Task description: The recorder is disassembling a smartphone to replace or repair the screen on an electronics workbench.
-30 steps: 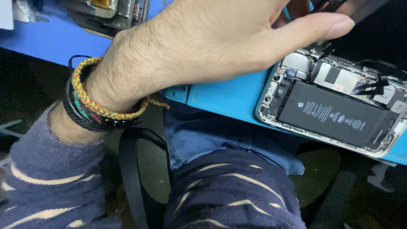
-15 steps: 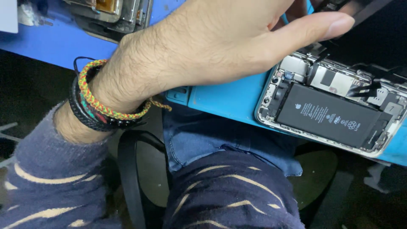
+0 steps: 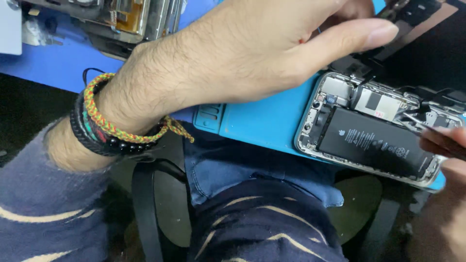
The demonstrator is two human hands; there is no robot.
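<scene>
Blue desk (image 3: 53,65), seen from above, its near edge running from upper left to lower right. A lighter blue work mat (image 3: 262,121) lies along the near edge. On the mat's right end rests an opened phone (image 3: 374,133), battery exposed. Metal-framed parts (image 3: 131,17) lie towards the far left corner.

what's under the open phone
The phone lies on a blue mat at the bench edge. The left hand covers the mat's upper part; what lies beneath the mat cannot be seen.
</scene>
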